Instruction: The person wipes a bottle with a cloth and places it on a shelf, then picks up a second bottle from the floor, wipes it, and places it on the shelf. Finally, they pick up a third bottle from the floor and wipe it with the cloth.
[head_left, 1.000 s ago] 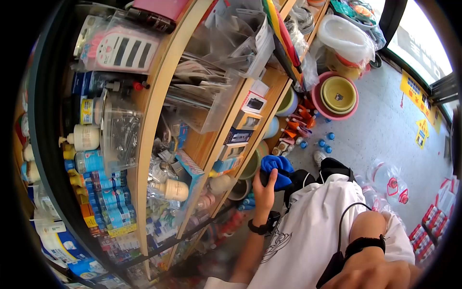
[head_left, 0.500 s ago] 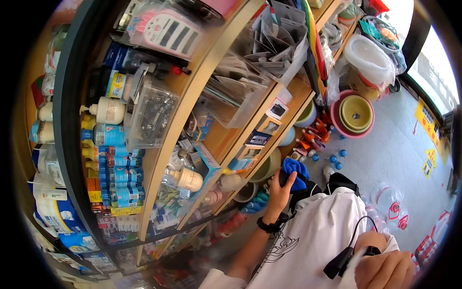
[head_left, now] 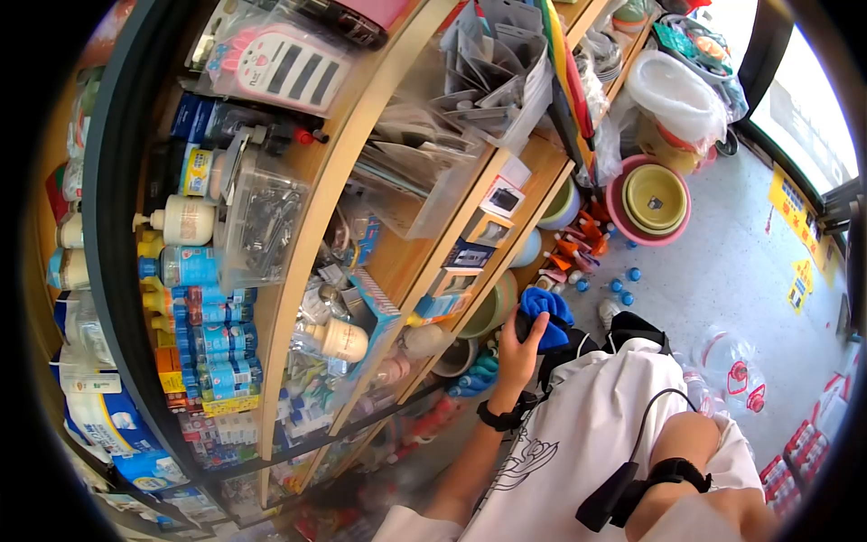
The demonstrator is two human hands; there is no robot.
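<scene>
My left hand (head_left: 517,354) is closed around a blue cloth (head_left: 547,318) with a dark part by the thumb, in front of the lower shelves. A black band circles that wrist. My right arm is bent up at the lower right, close to the camera. A black wristband (head_left: 675,473) with a corded black device (head_left: 607,497) sits on it. My right hand (head_left: 700,517) is cut off at the bottom edge, its fingers hidden.
Wooden shelves (head_left: 339,149) at the left carry blue-labelled bottles (head_left: 226,341), a pump bottle (head_left: 183,219) and a clear bin of metal pieces (head_left: 264,217). Nested basins (head_left: 657,199), small blue-capped bottles (head_left: 621,291) and large clear bottles (head_left: 722,361) stand on the floor.
The view has shifted slightly, moving the shelves left. My right hand has moved down, nearer the bottom edge, so its fingers no longer show. My left hand keeps the blue cloth.
</scene>
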